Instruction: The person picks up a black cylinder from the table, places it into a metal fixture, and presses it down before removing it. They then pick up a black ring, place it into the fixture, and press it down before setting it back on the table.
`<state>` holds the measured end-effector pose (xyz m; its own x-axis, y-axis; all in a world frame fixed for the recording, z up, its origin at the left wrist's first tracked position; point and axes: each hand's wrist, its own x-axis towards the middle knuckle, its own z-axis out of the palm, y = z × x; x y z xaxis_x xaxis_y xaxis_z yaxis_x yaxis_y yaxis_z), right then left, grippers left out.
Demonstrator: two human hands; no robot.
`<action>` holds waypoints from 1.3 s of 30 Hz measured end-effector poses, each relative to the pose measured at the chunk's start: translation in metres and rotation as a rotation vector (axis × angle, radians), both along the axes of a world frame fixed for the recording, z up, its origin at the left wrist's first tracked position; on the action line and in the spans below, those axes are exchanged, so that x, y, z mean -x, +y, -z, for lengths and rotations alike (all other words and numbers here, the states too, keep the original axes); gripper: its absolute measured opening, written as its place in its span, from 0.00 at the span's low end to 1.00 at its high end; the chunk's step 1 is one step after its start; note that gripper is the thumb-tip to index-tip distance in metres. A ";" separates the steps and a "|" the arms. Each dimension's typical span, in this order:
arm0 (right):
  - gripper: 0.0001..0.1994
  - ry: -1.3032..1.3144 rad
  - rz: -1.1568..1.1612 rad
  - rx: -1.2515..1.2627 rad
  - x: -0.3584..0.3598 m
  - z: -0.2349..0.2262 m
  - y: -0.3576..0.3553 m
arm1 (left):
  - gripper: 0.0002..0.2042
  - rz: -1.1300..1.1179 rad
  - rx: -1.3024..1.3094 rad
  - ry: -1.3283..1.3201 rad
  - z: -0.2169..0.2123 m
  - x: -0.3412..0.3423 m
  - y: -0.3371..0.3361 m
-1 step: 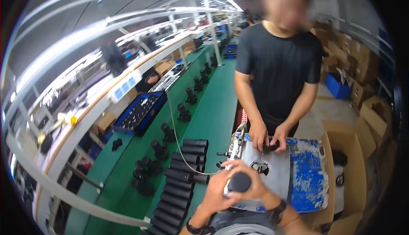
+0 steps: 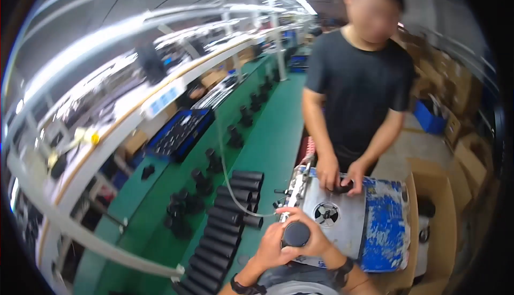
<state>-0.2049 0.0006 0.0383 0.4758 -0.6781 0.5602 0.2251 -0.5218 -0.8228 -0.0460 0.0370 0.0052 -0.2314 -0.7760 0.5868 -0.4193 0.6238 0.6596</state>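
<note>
A black round-topped cylinder [image 2: 296, 234] is held upright between my two hands, its flat end facing up. My left hand [image 2: 269, 248] wraps its left side, and my right hand [image 2: 316, 238] curls round the right side, thumbs and fingers nearly meeting about it. Its lower part is hidden by the hands. Just beyond them, a metal plate [image 2: 342, 231] has a round opening with a dark spoked fixture [image 2: 326, 214]. Across the plate, a co-worker's hands [image 2: 338, 181] hold a small dark part [image 2: 344, 187].
Rows of black tubes [image 2: 217, 241] lie on the green bench [image 2: 273, 145] to my left. Several black fittings [image 2: 214, 161] stand behind them, near a blue tray of small parts [image 2: 179, 134]. A thin pale hose [image 2: 224, 161] loops over the bench. An open carton [image 2: 444, 225] stands at right.
The view has shifted slightly, so the scene sits a little differently. The spoked fixture, partly covered before, now shows clear of my hands. My grip on the cylinder stays.
</note>
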 end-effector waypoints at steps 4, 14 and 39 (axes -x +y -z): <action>0.28 0.276 0.283 0.038 0.000 0.034 0.027 | 0.33 -0.169 -0.288 0.268 0.023 -0.048 0.024; 0.04 0.212 0.457 -0.455 0.091 0.160 0.040 | 0.31 -1.498 0.037 0.389 0.062 -0.289 0.065; 0.05 0.439 0.673 -0.188 0.059 0.133 0.051 | 0.20 -0.983 0.021 -0.228 0.115 -0.148 0.010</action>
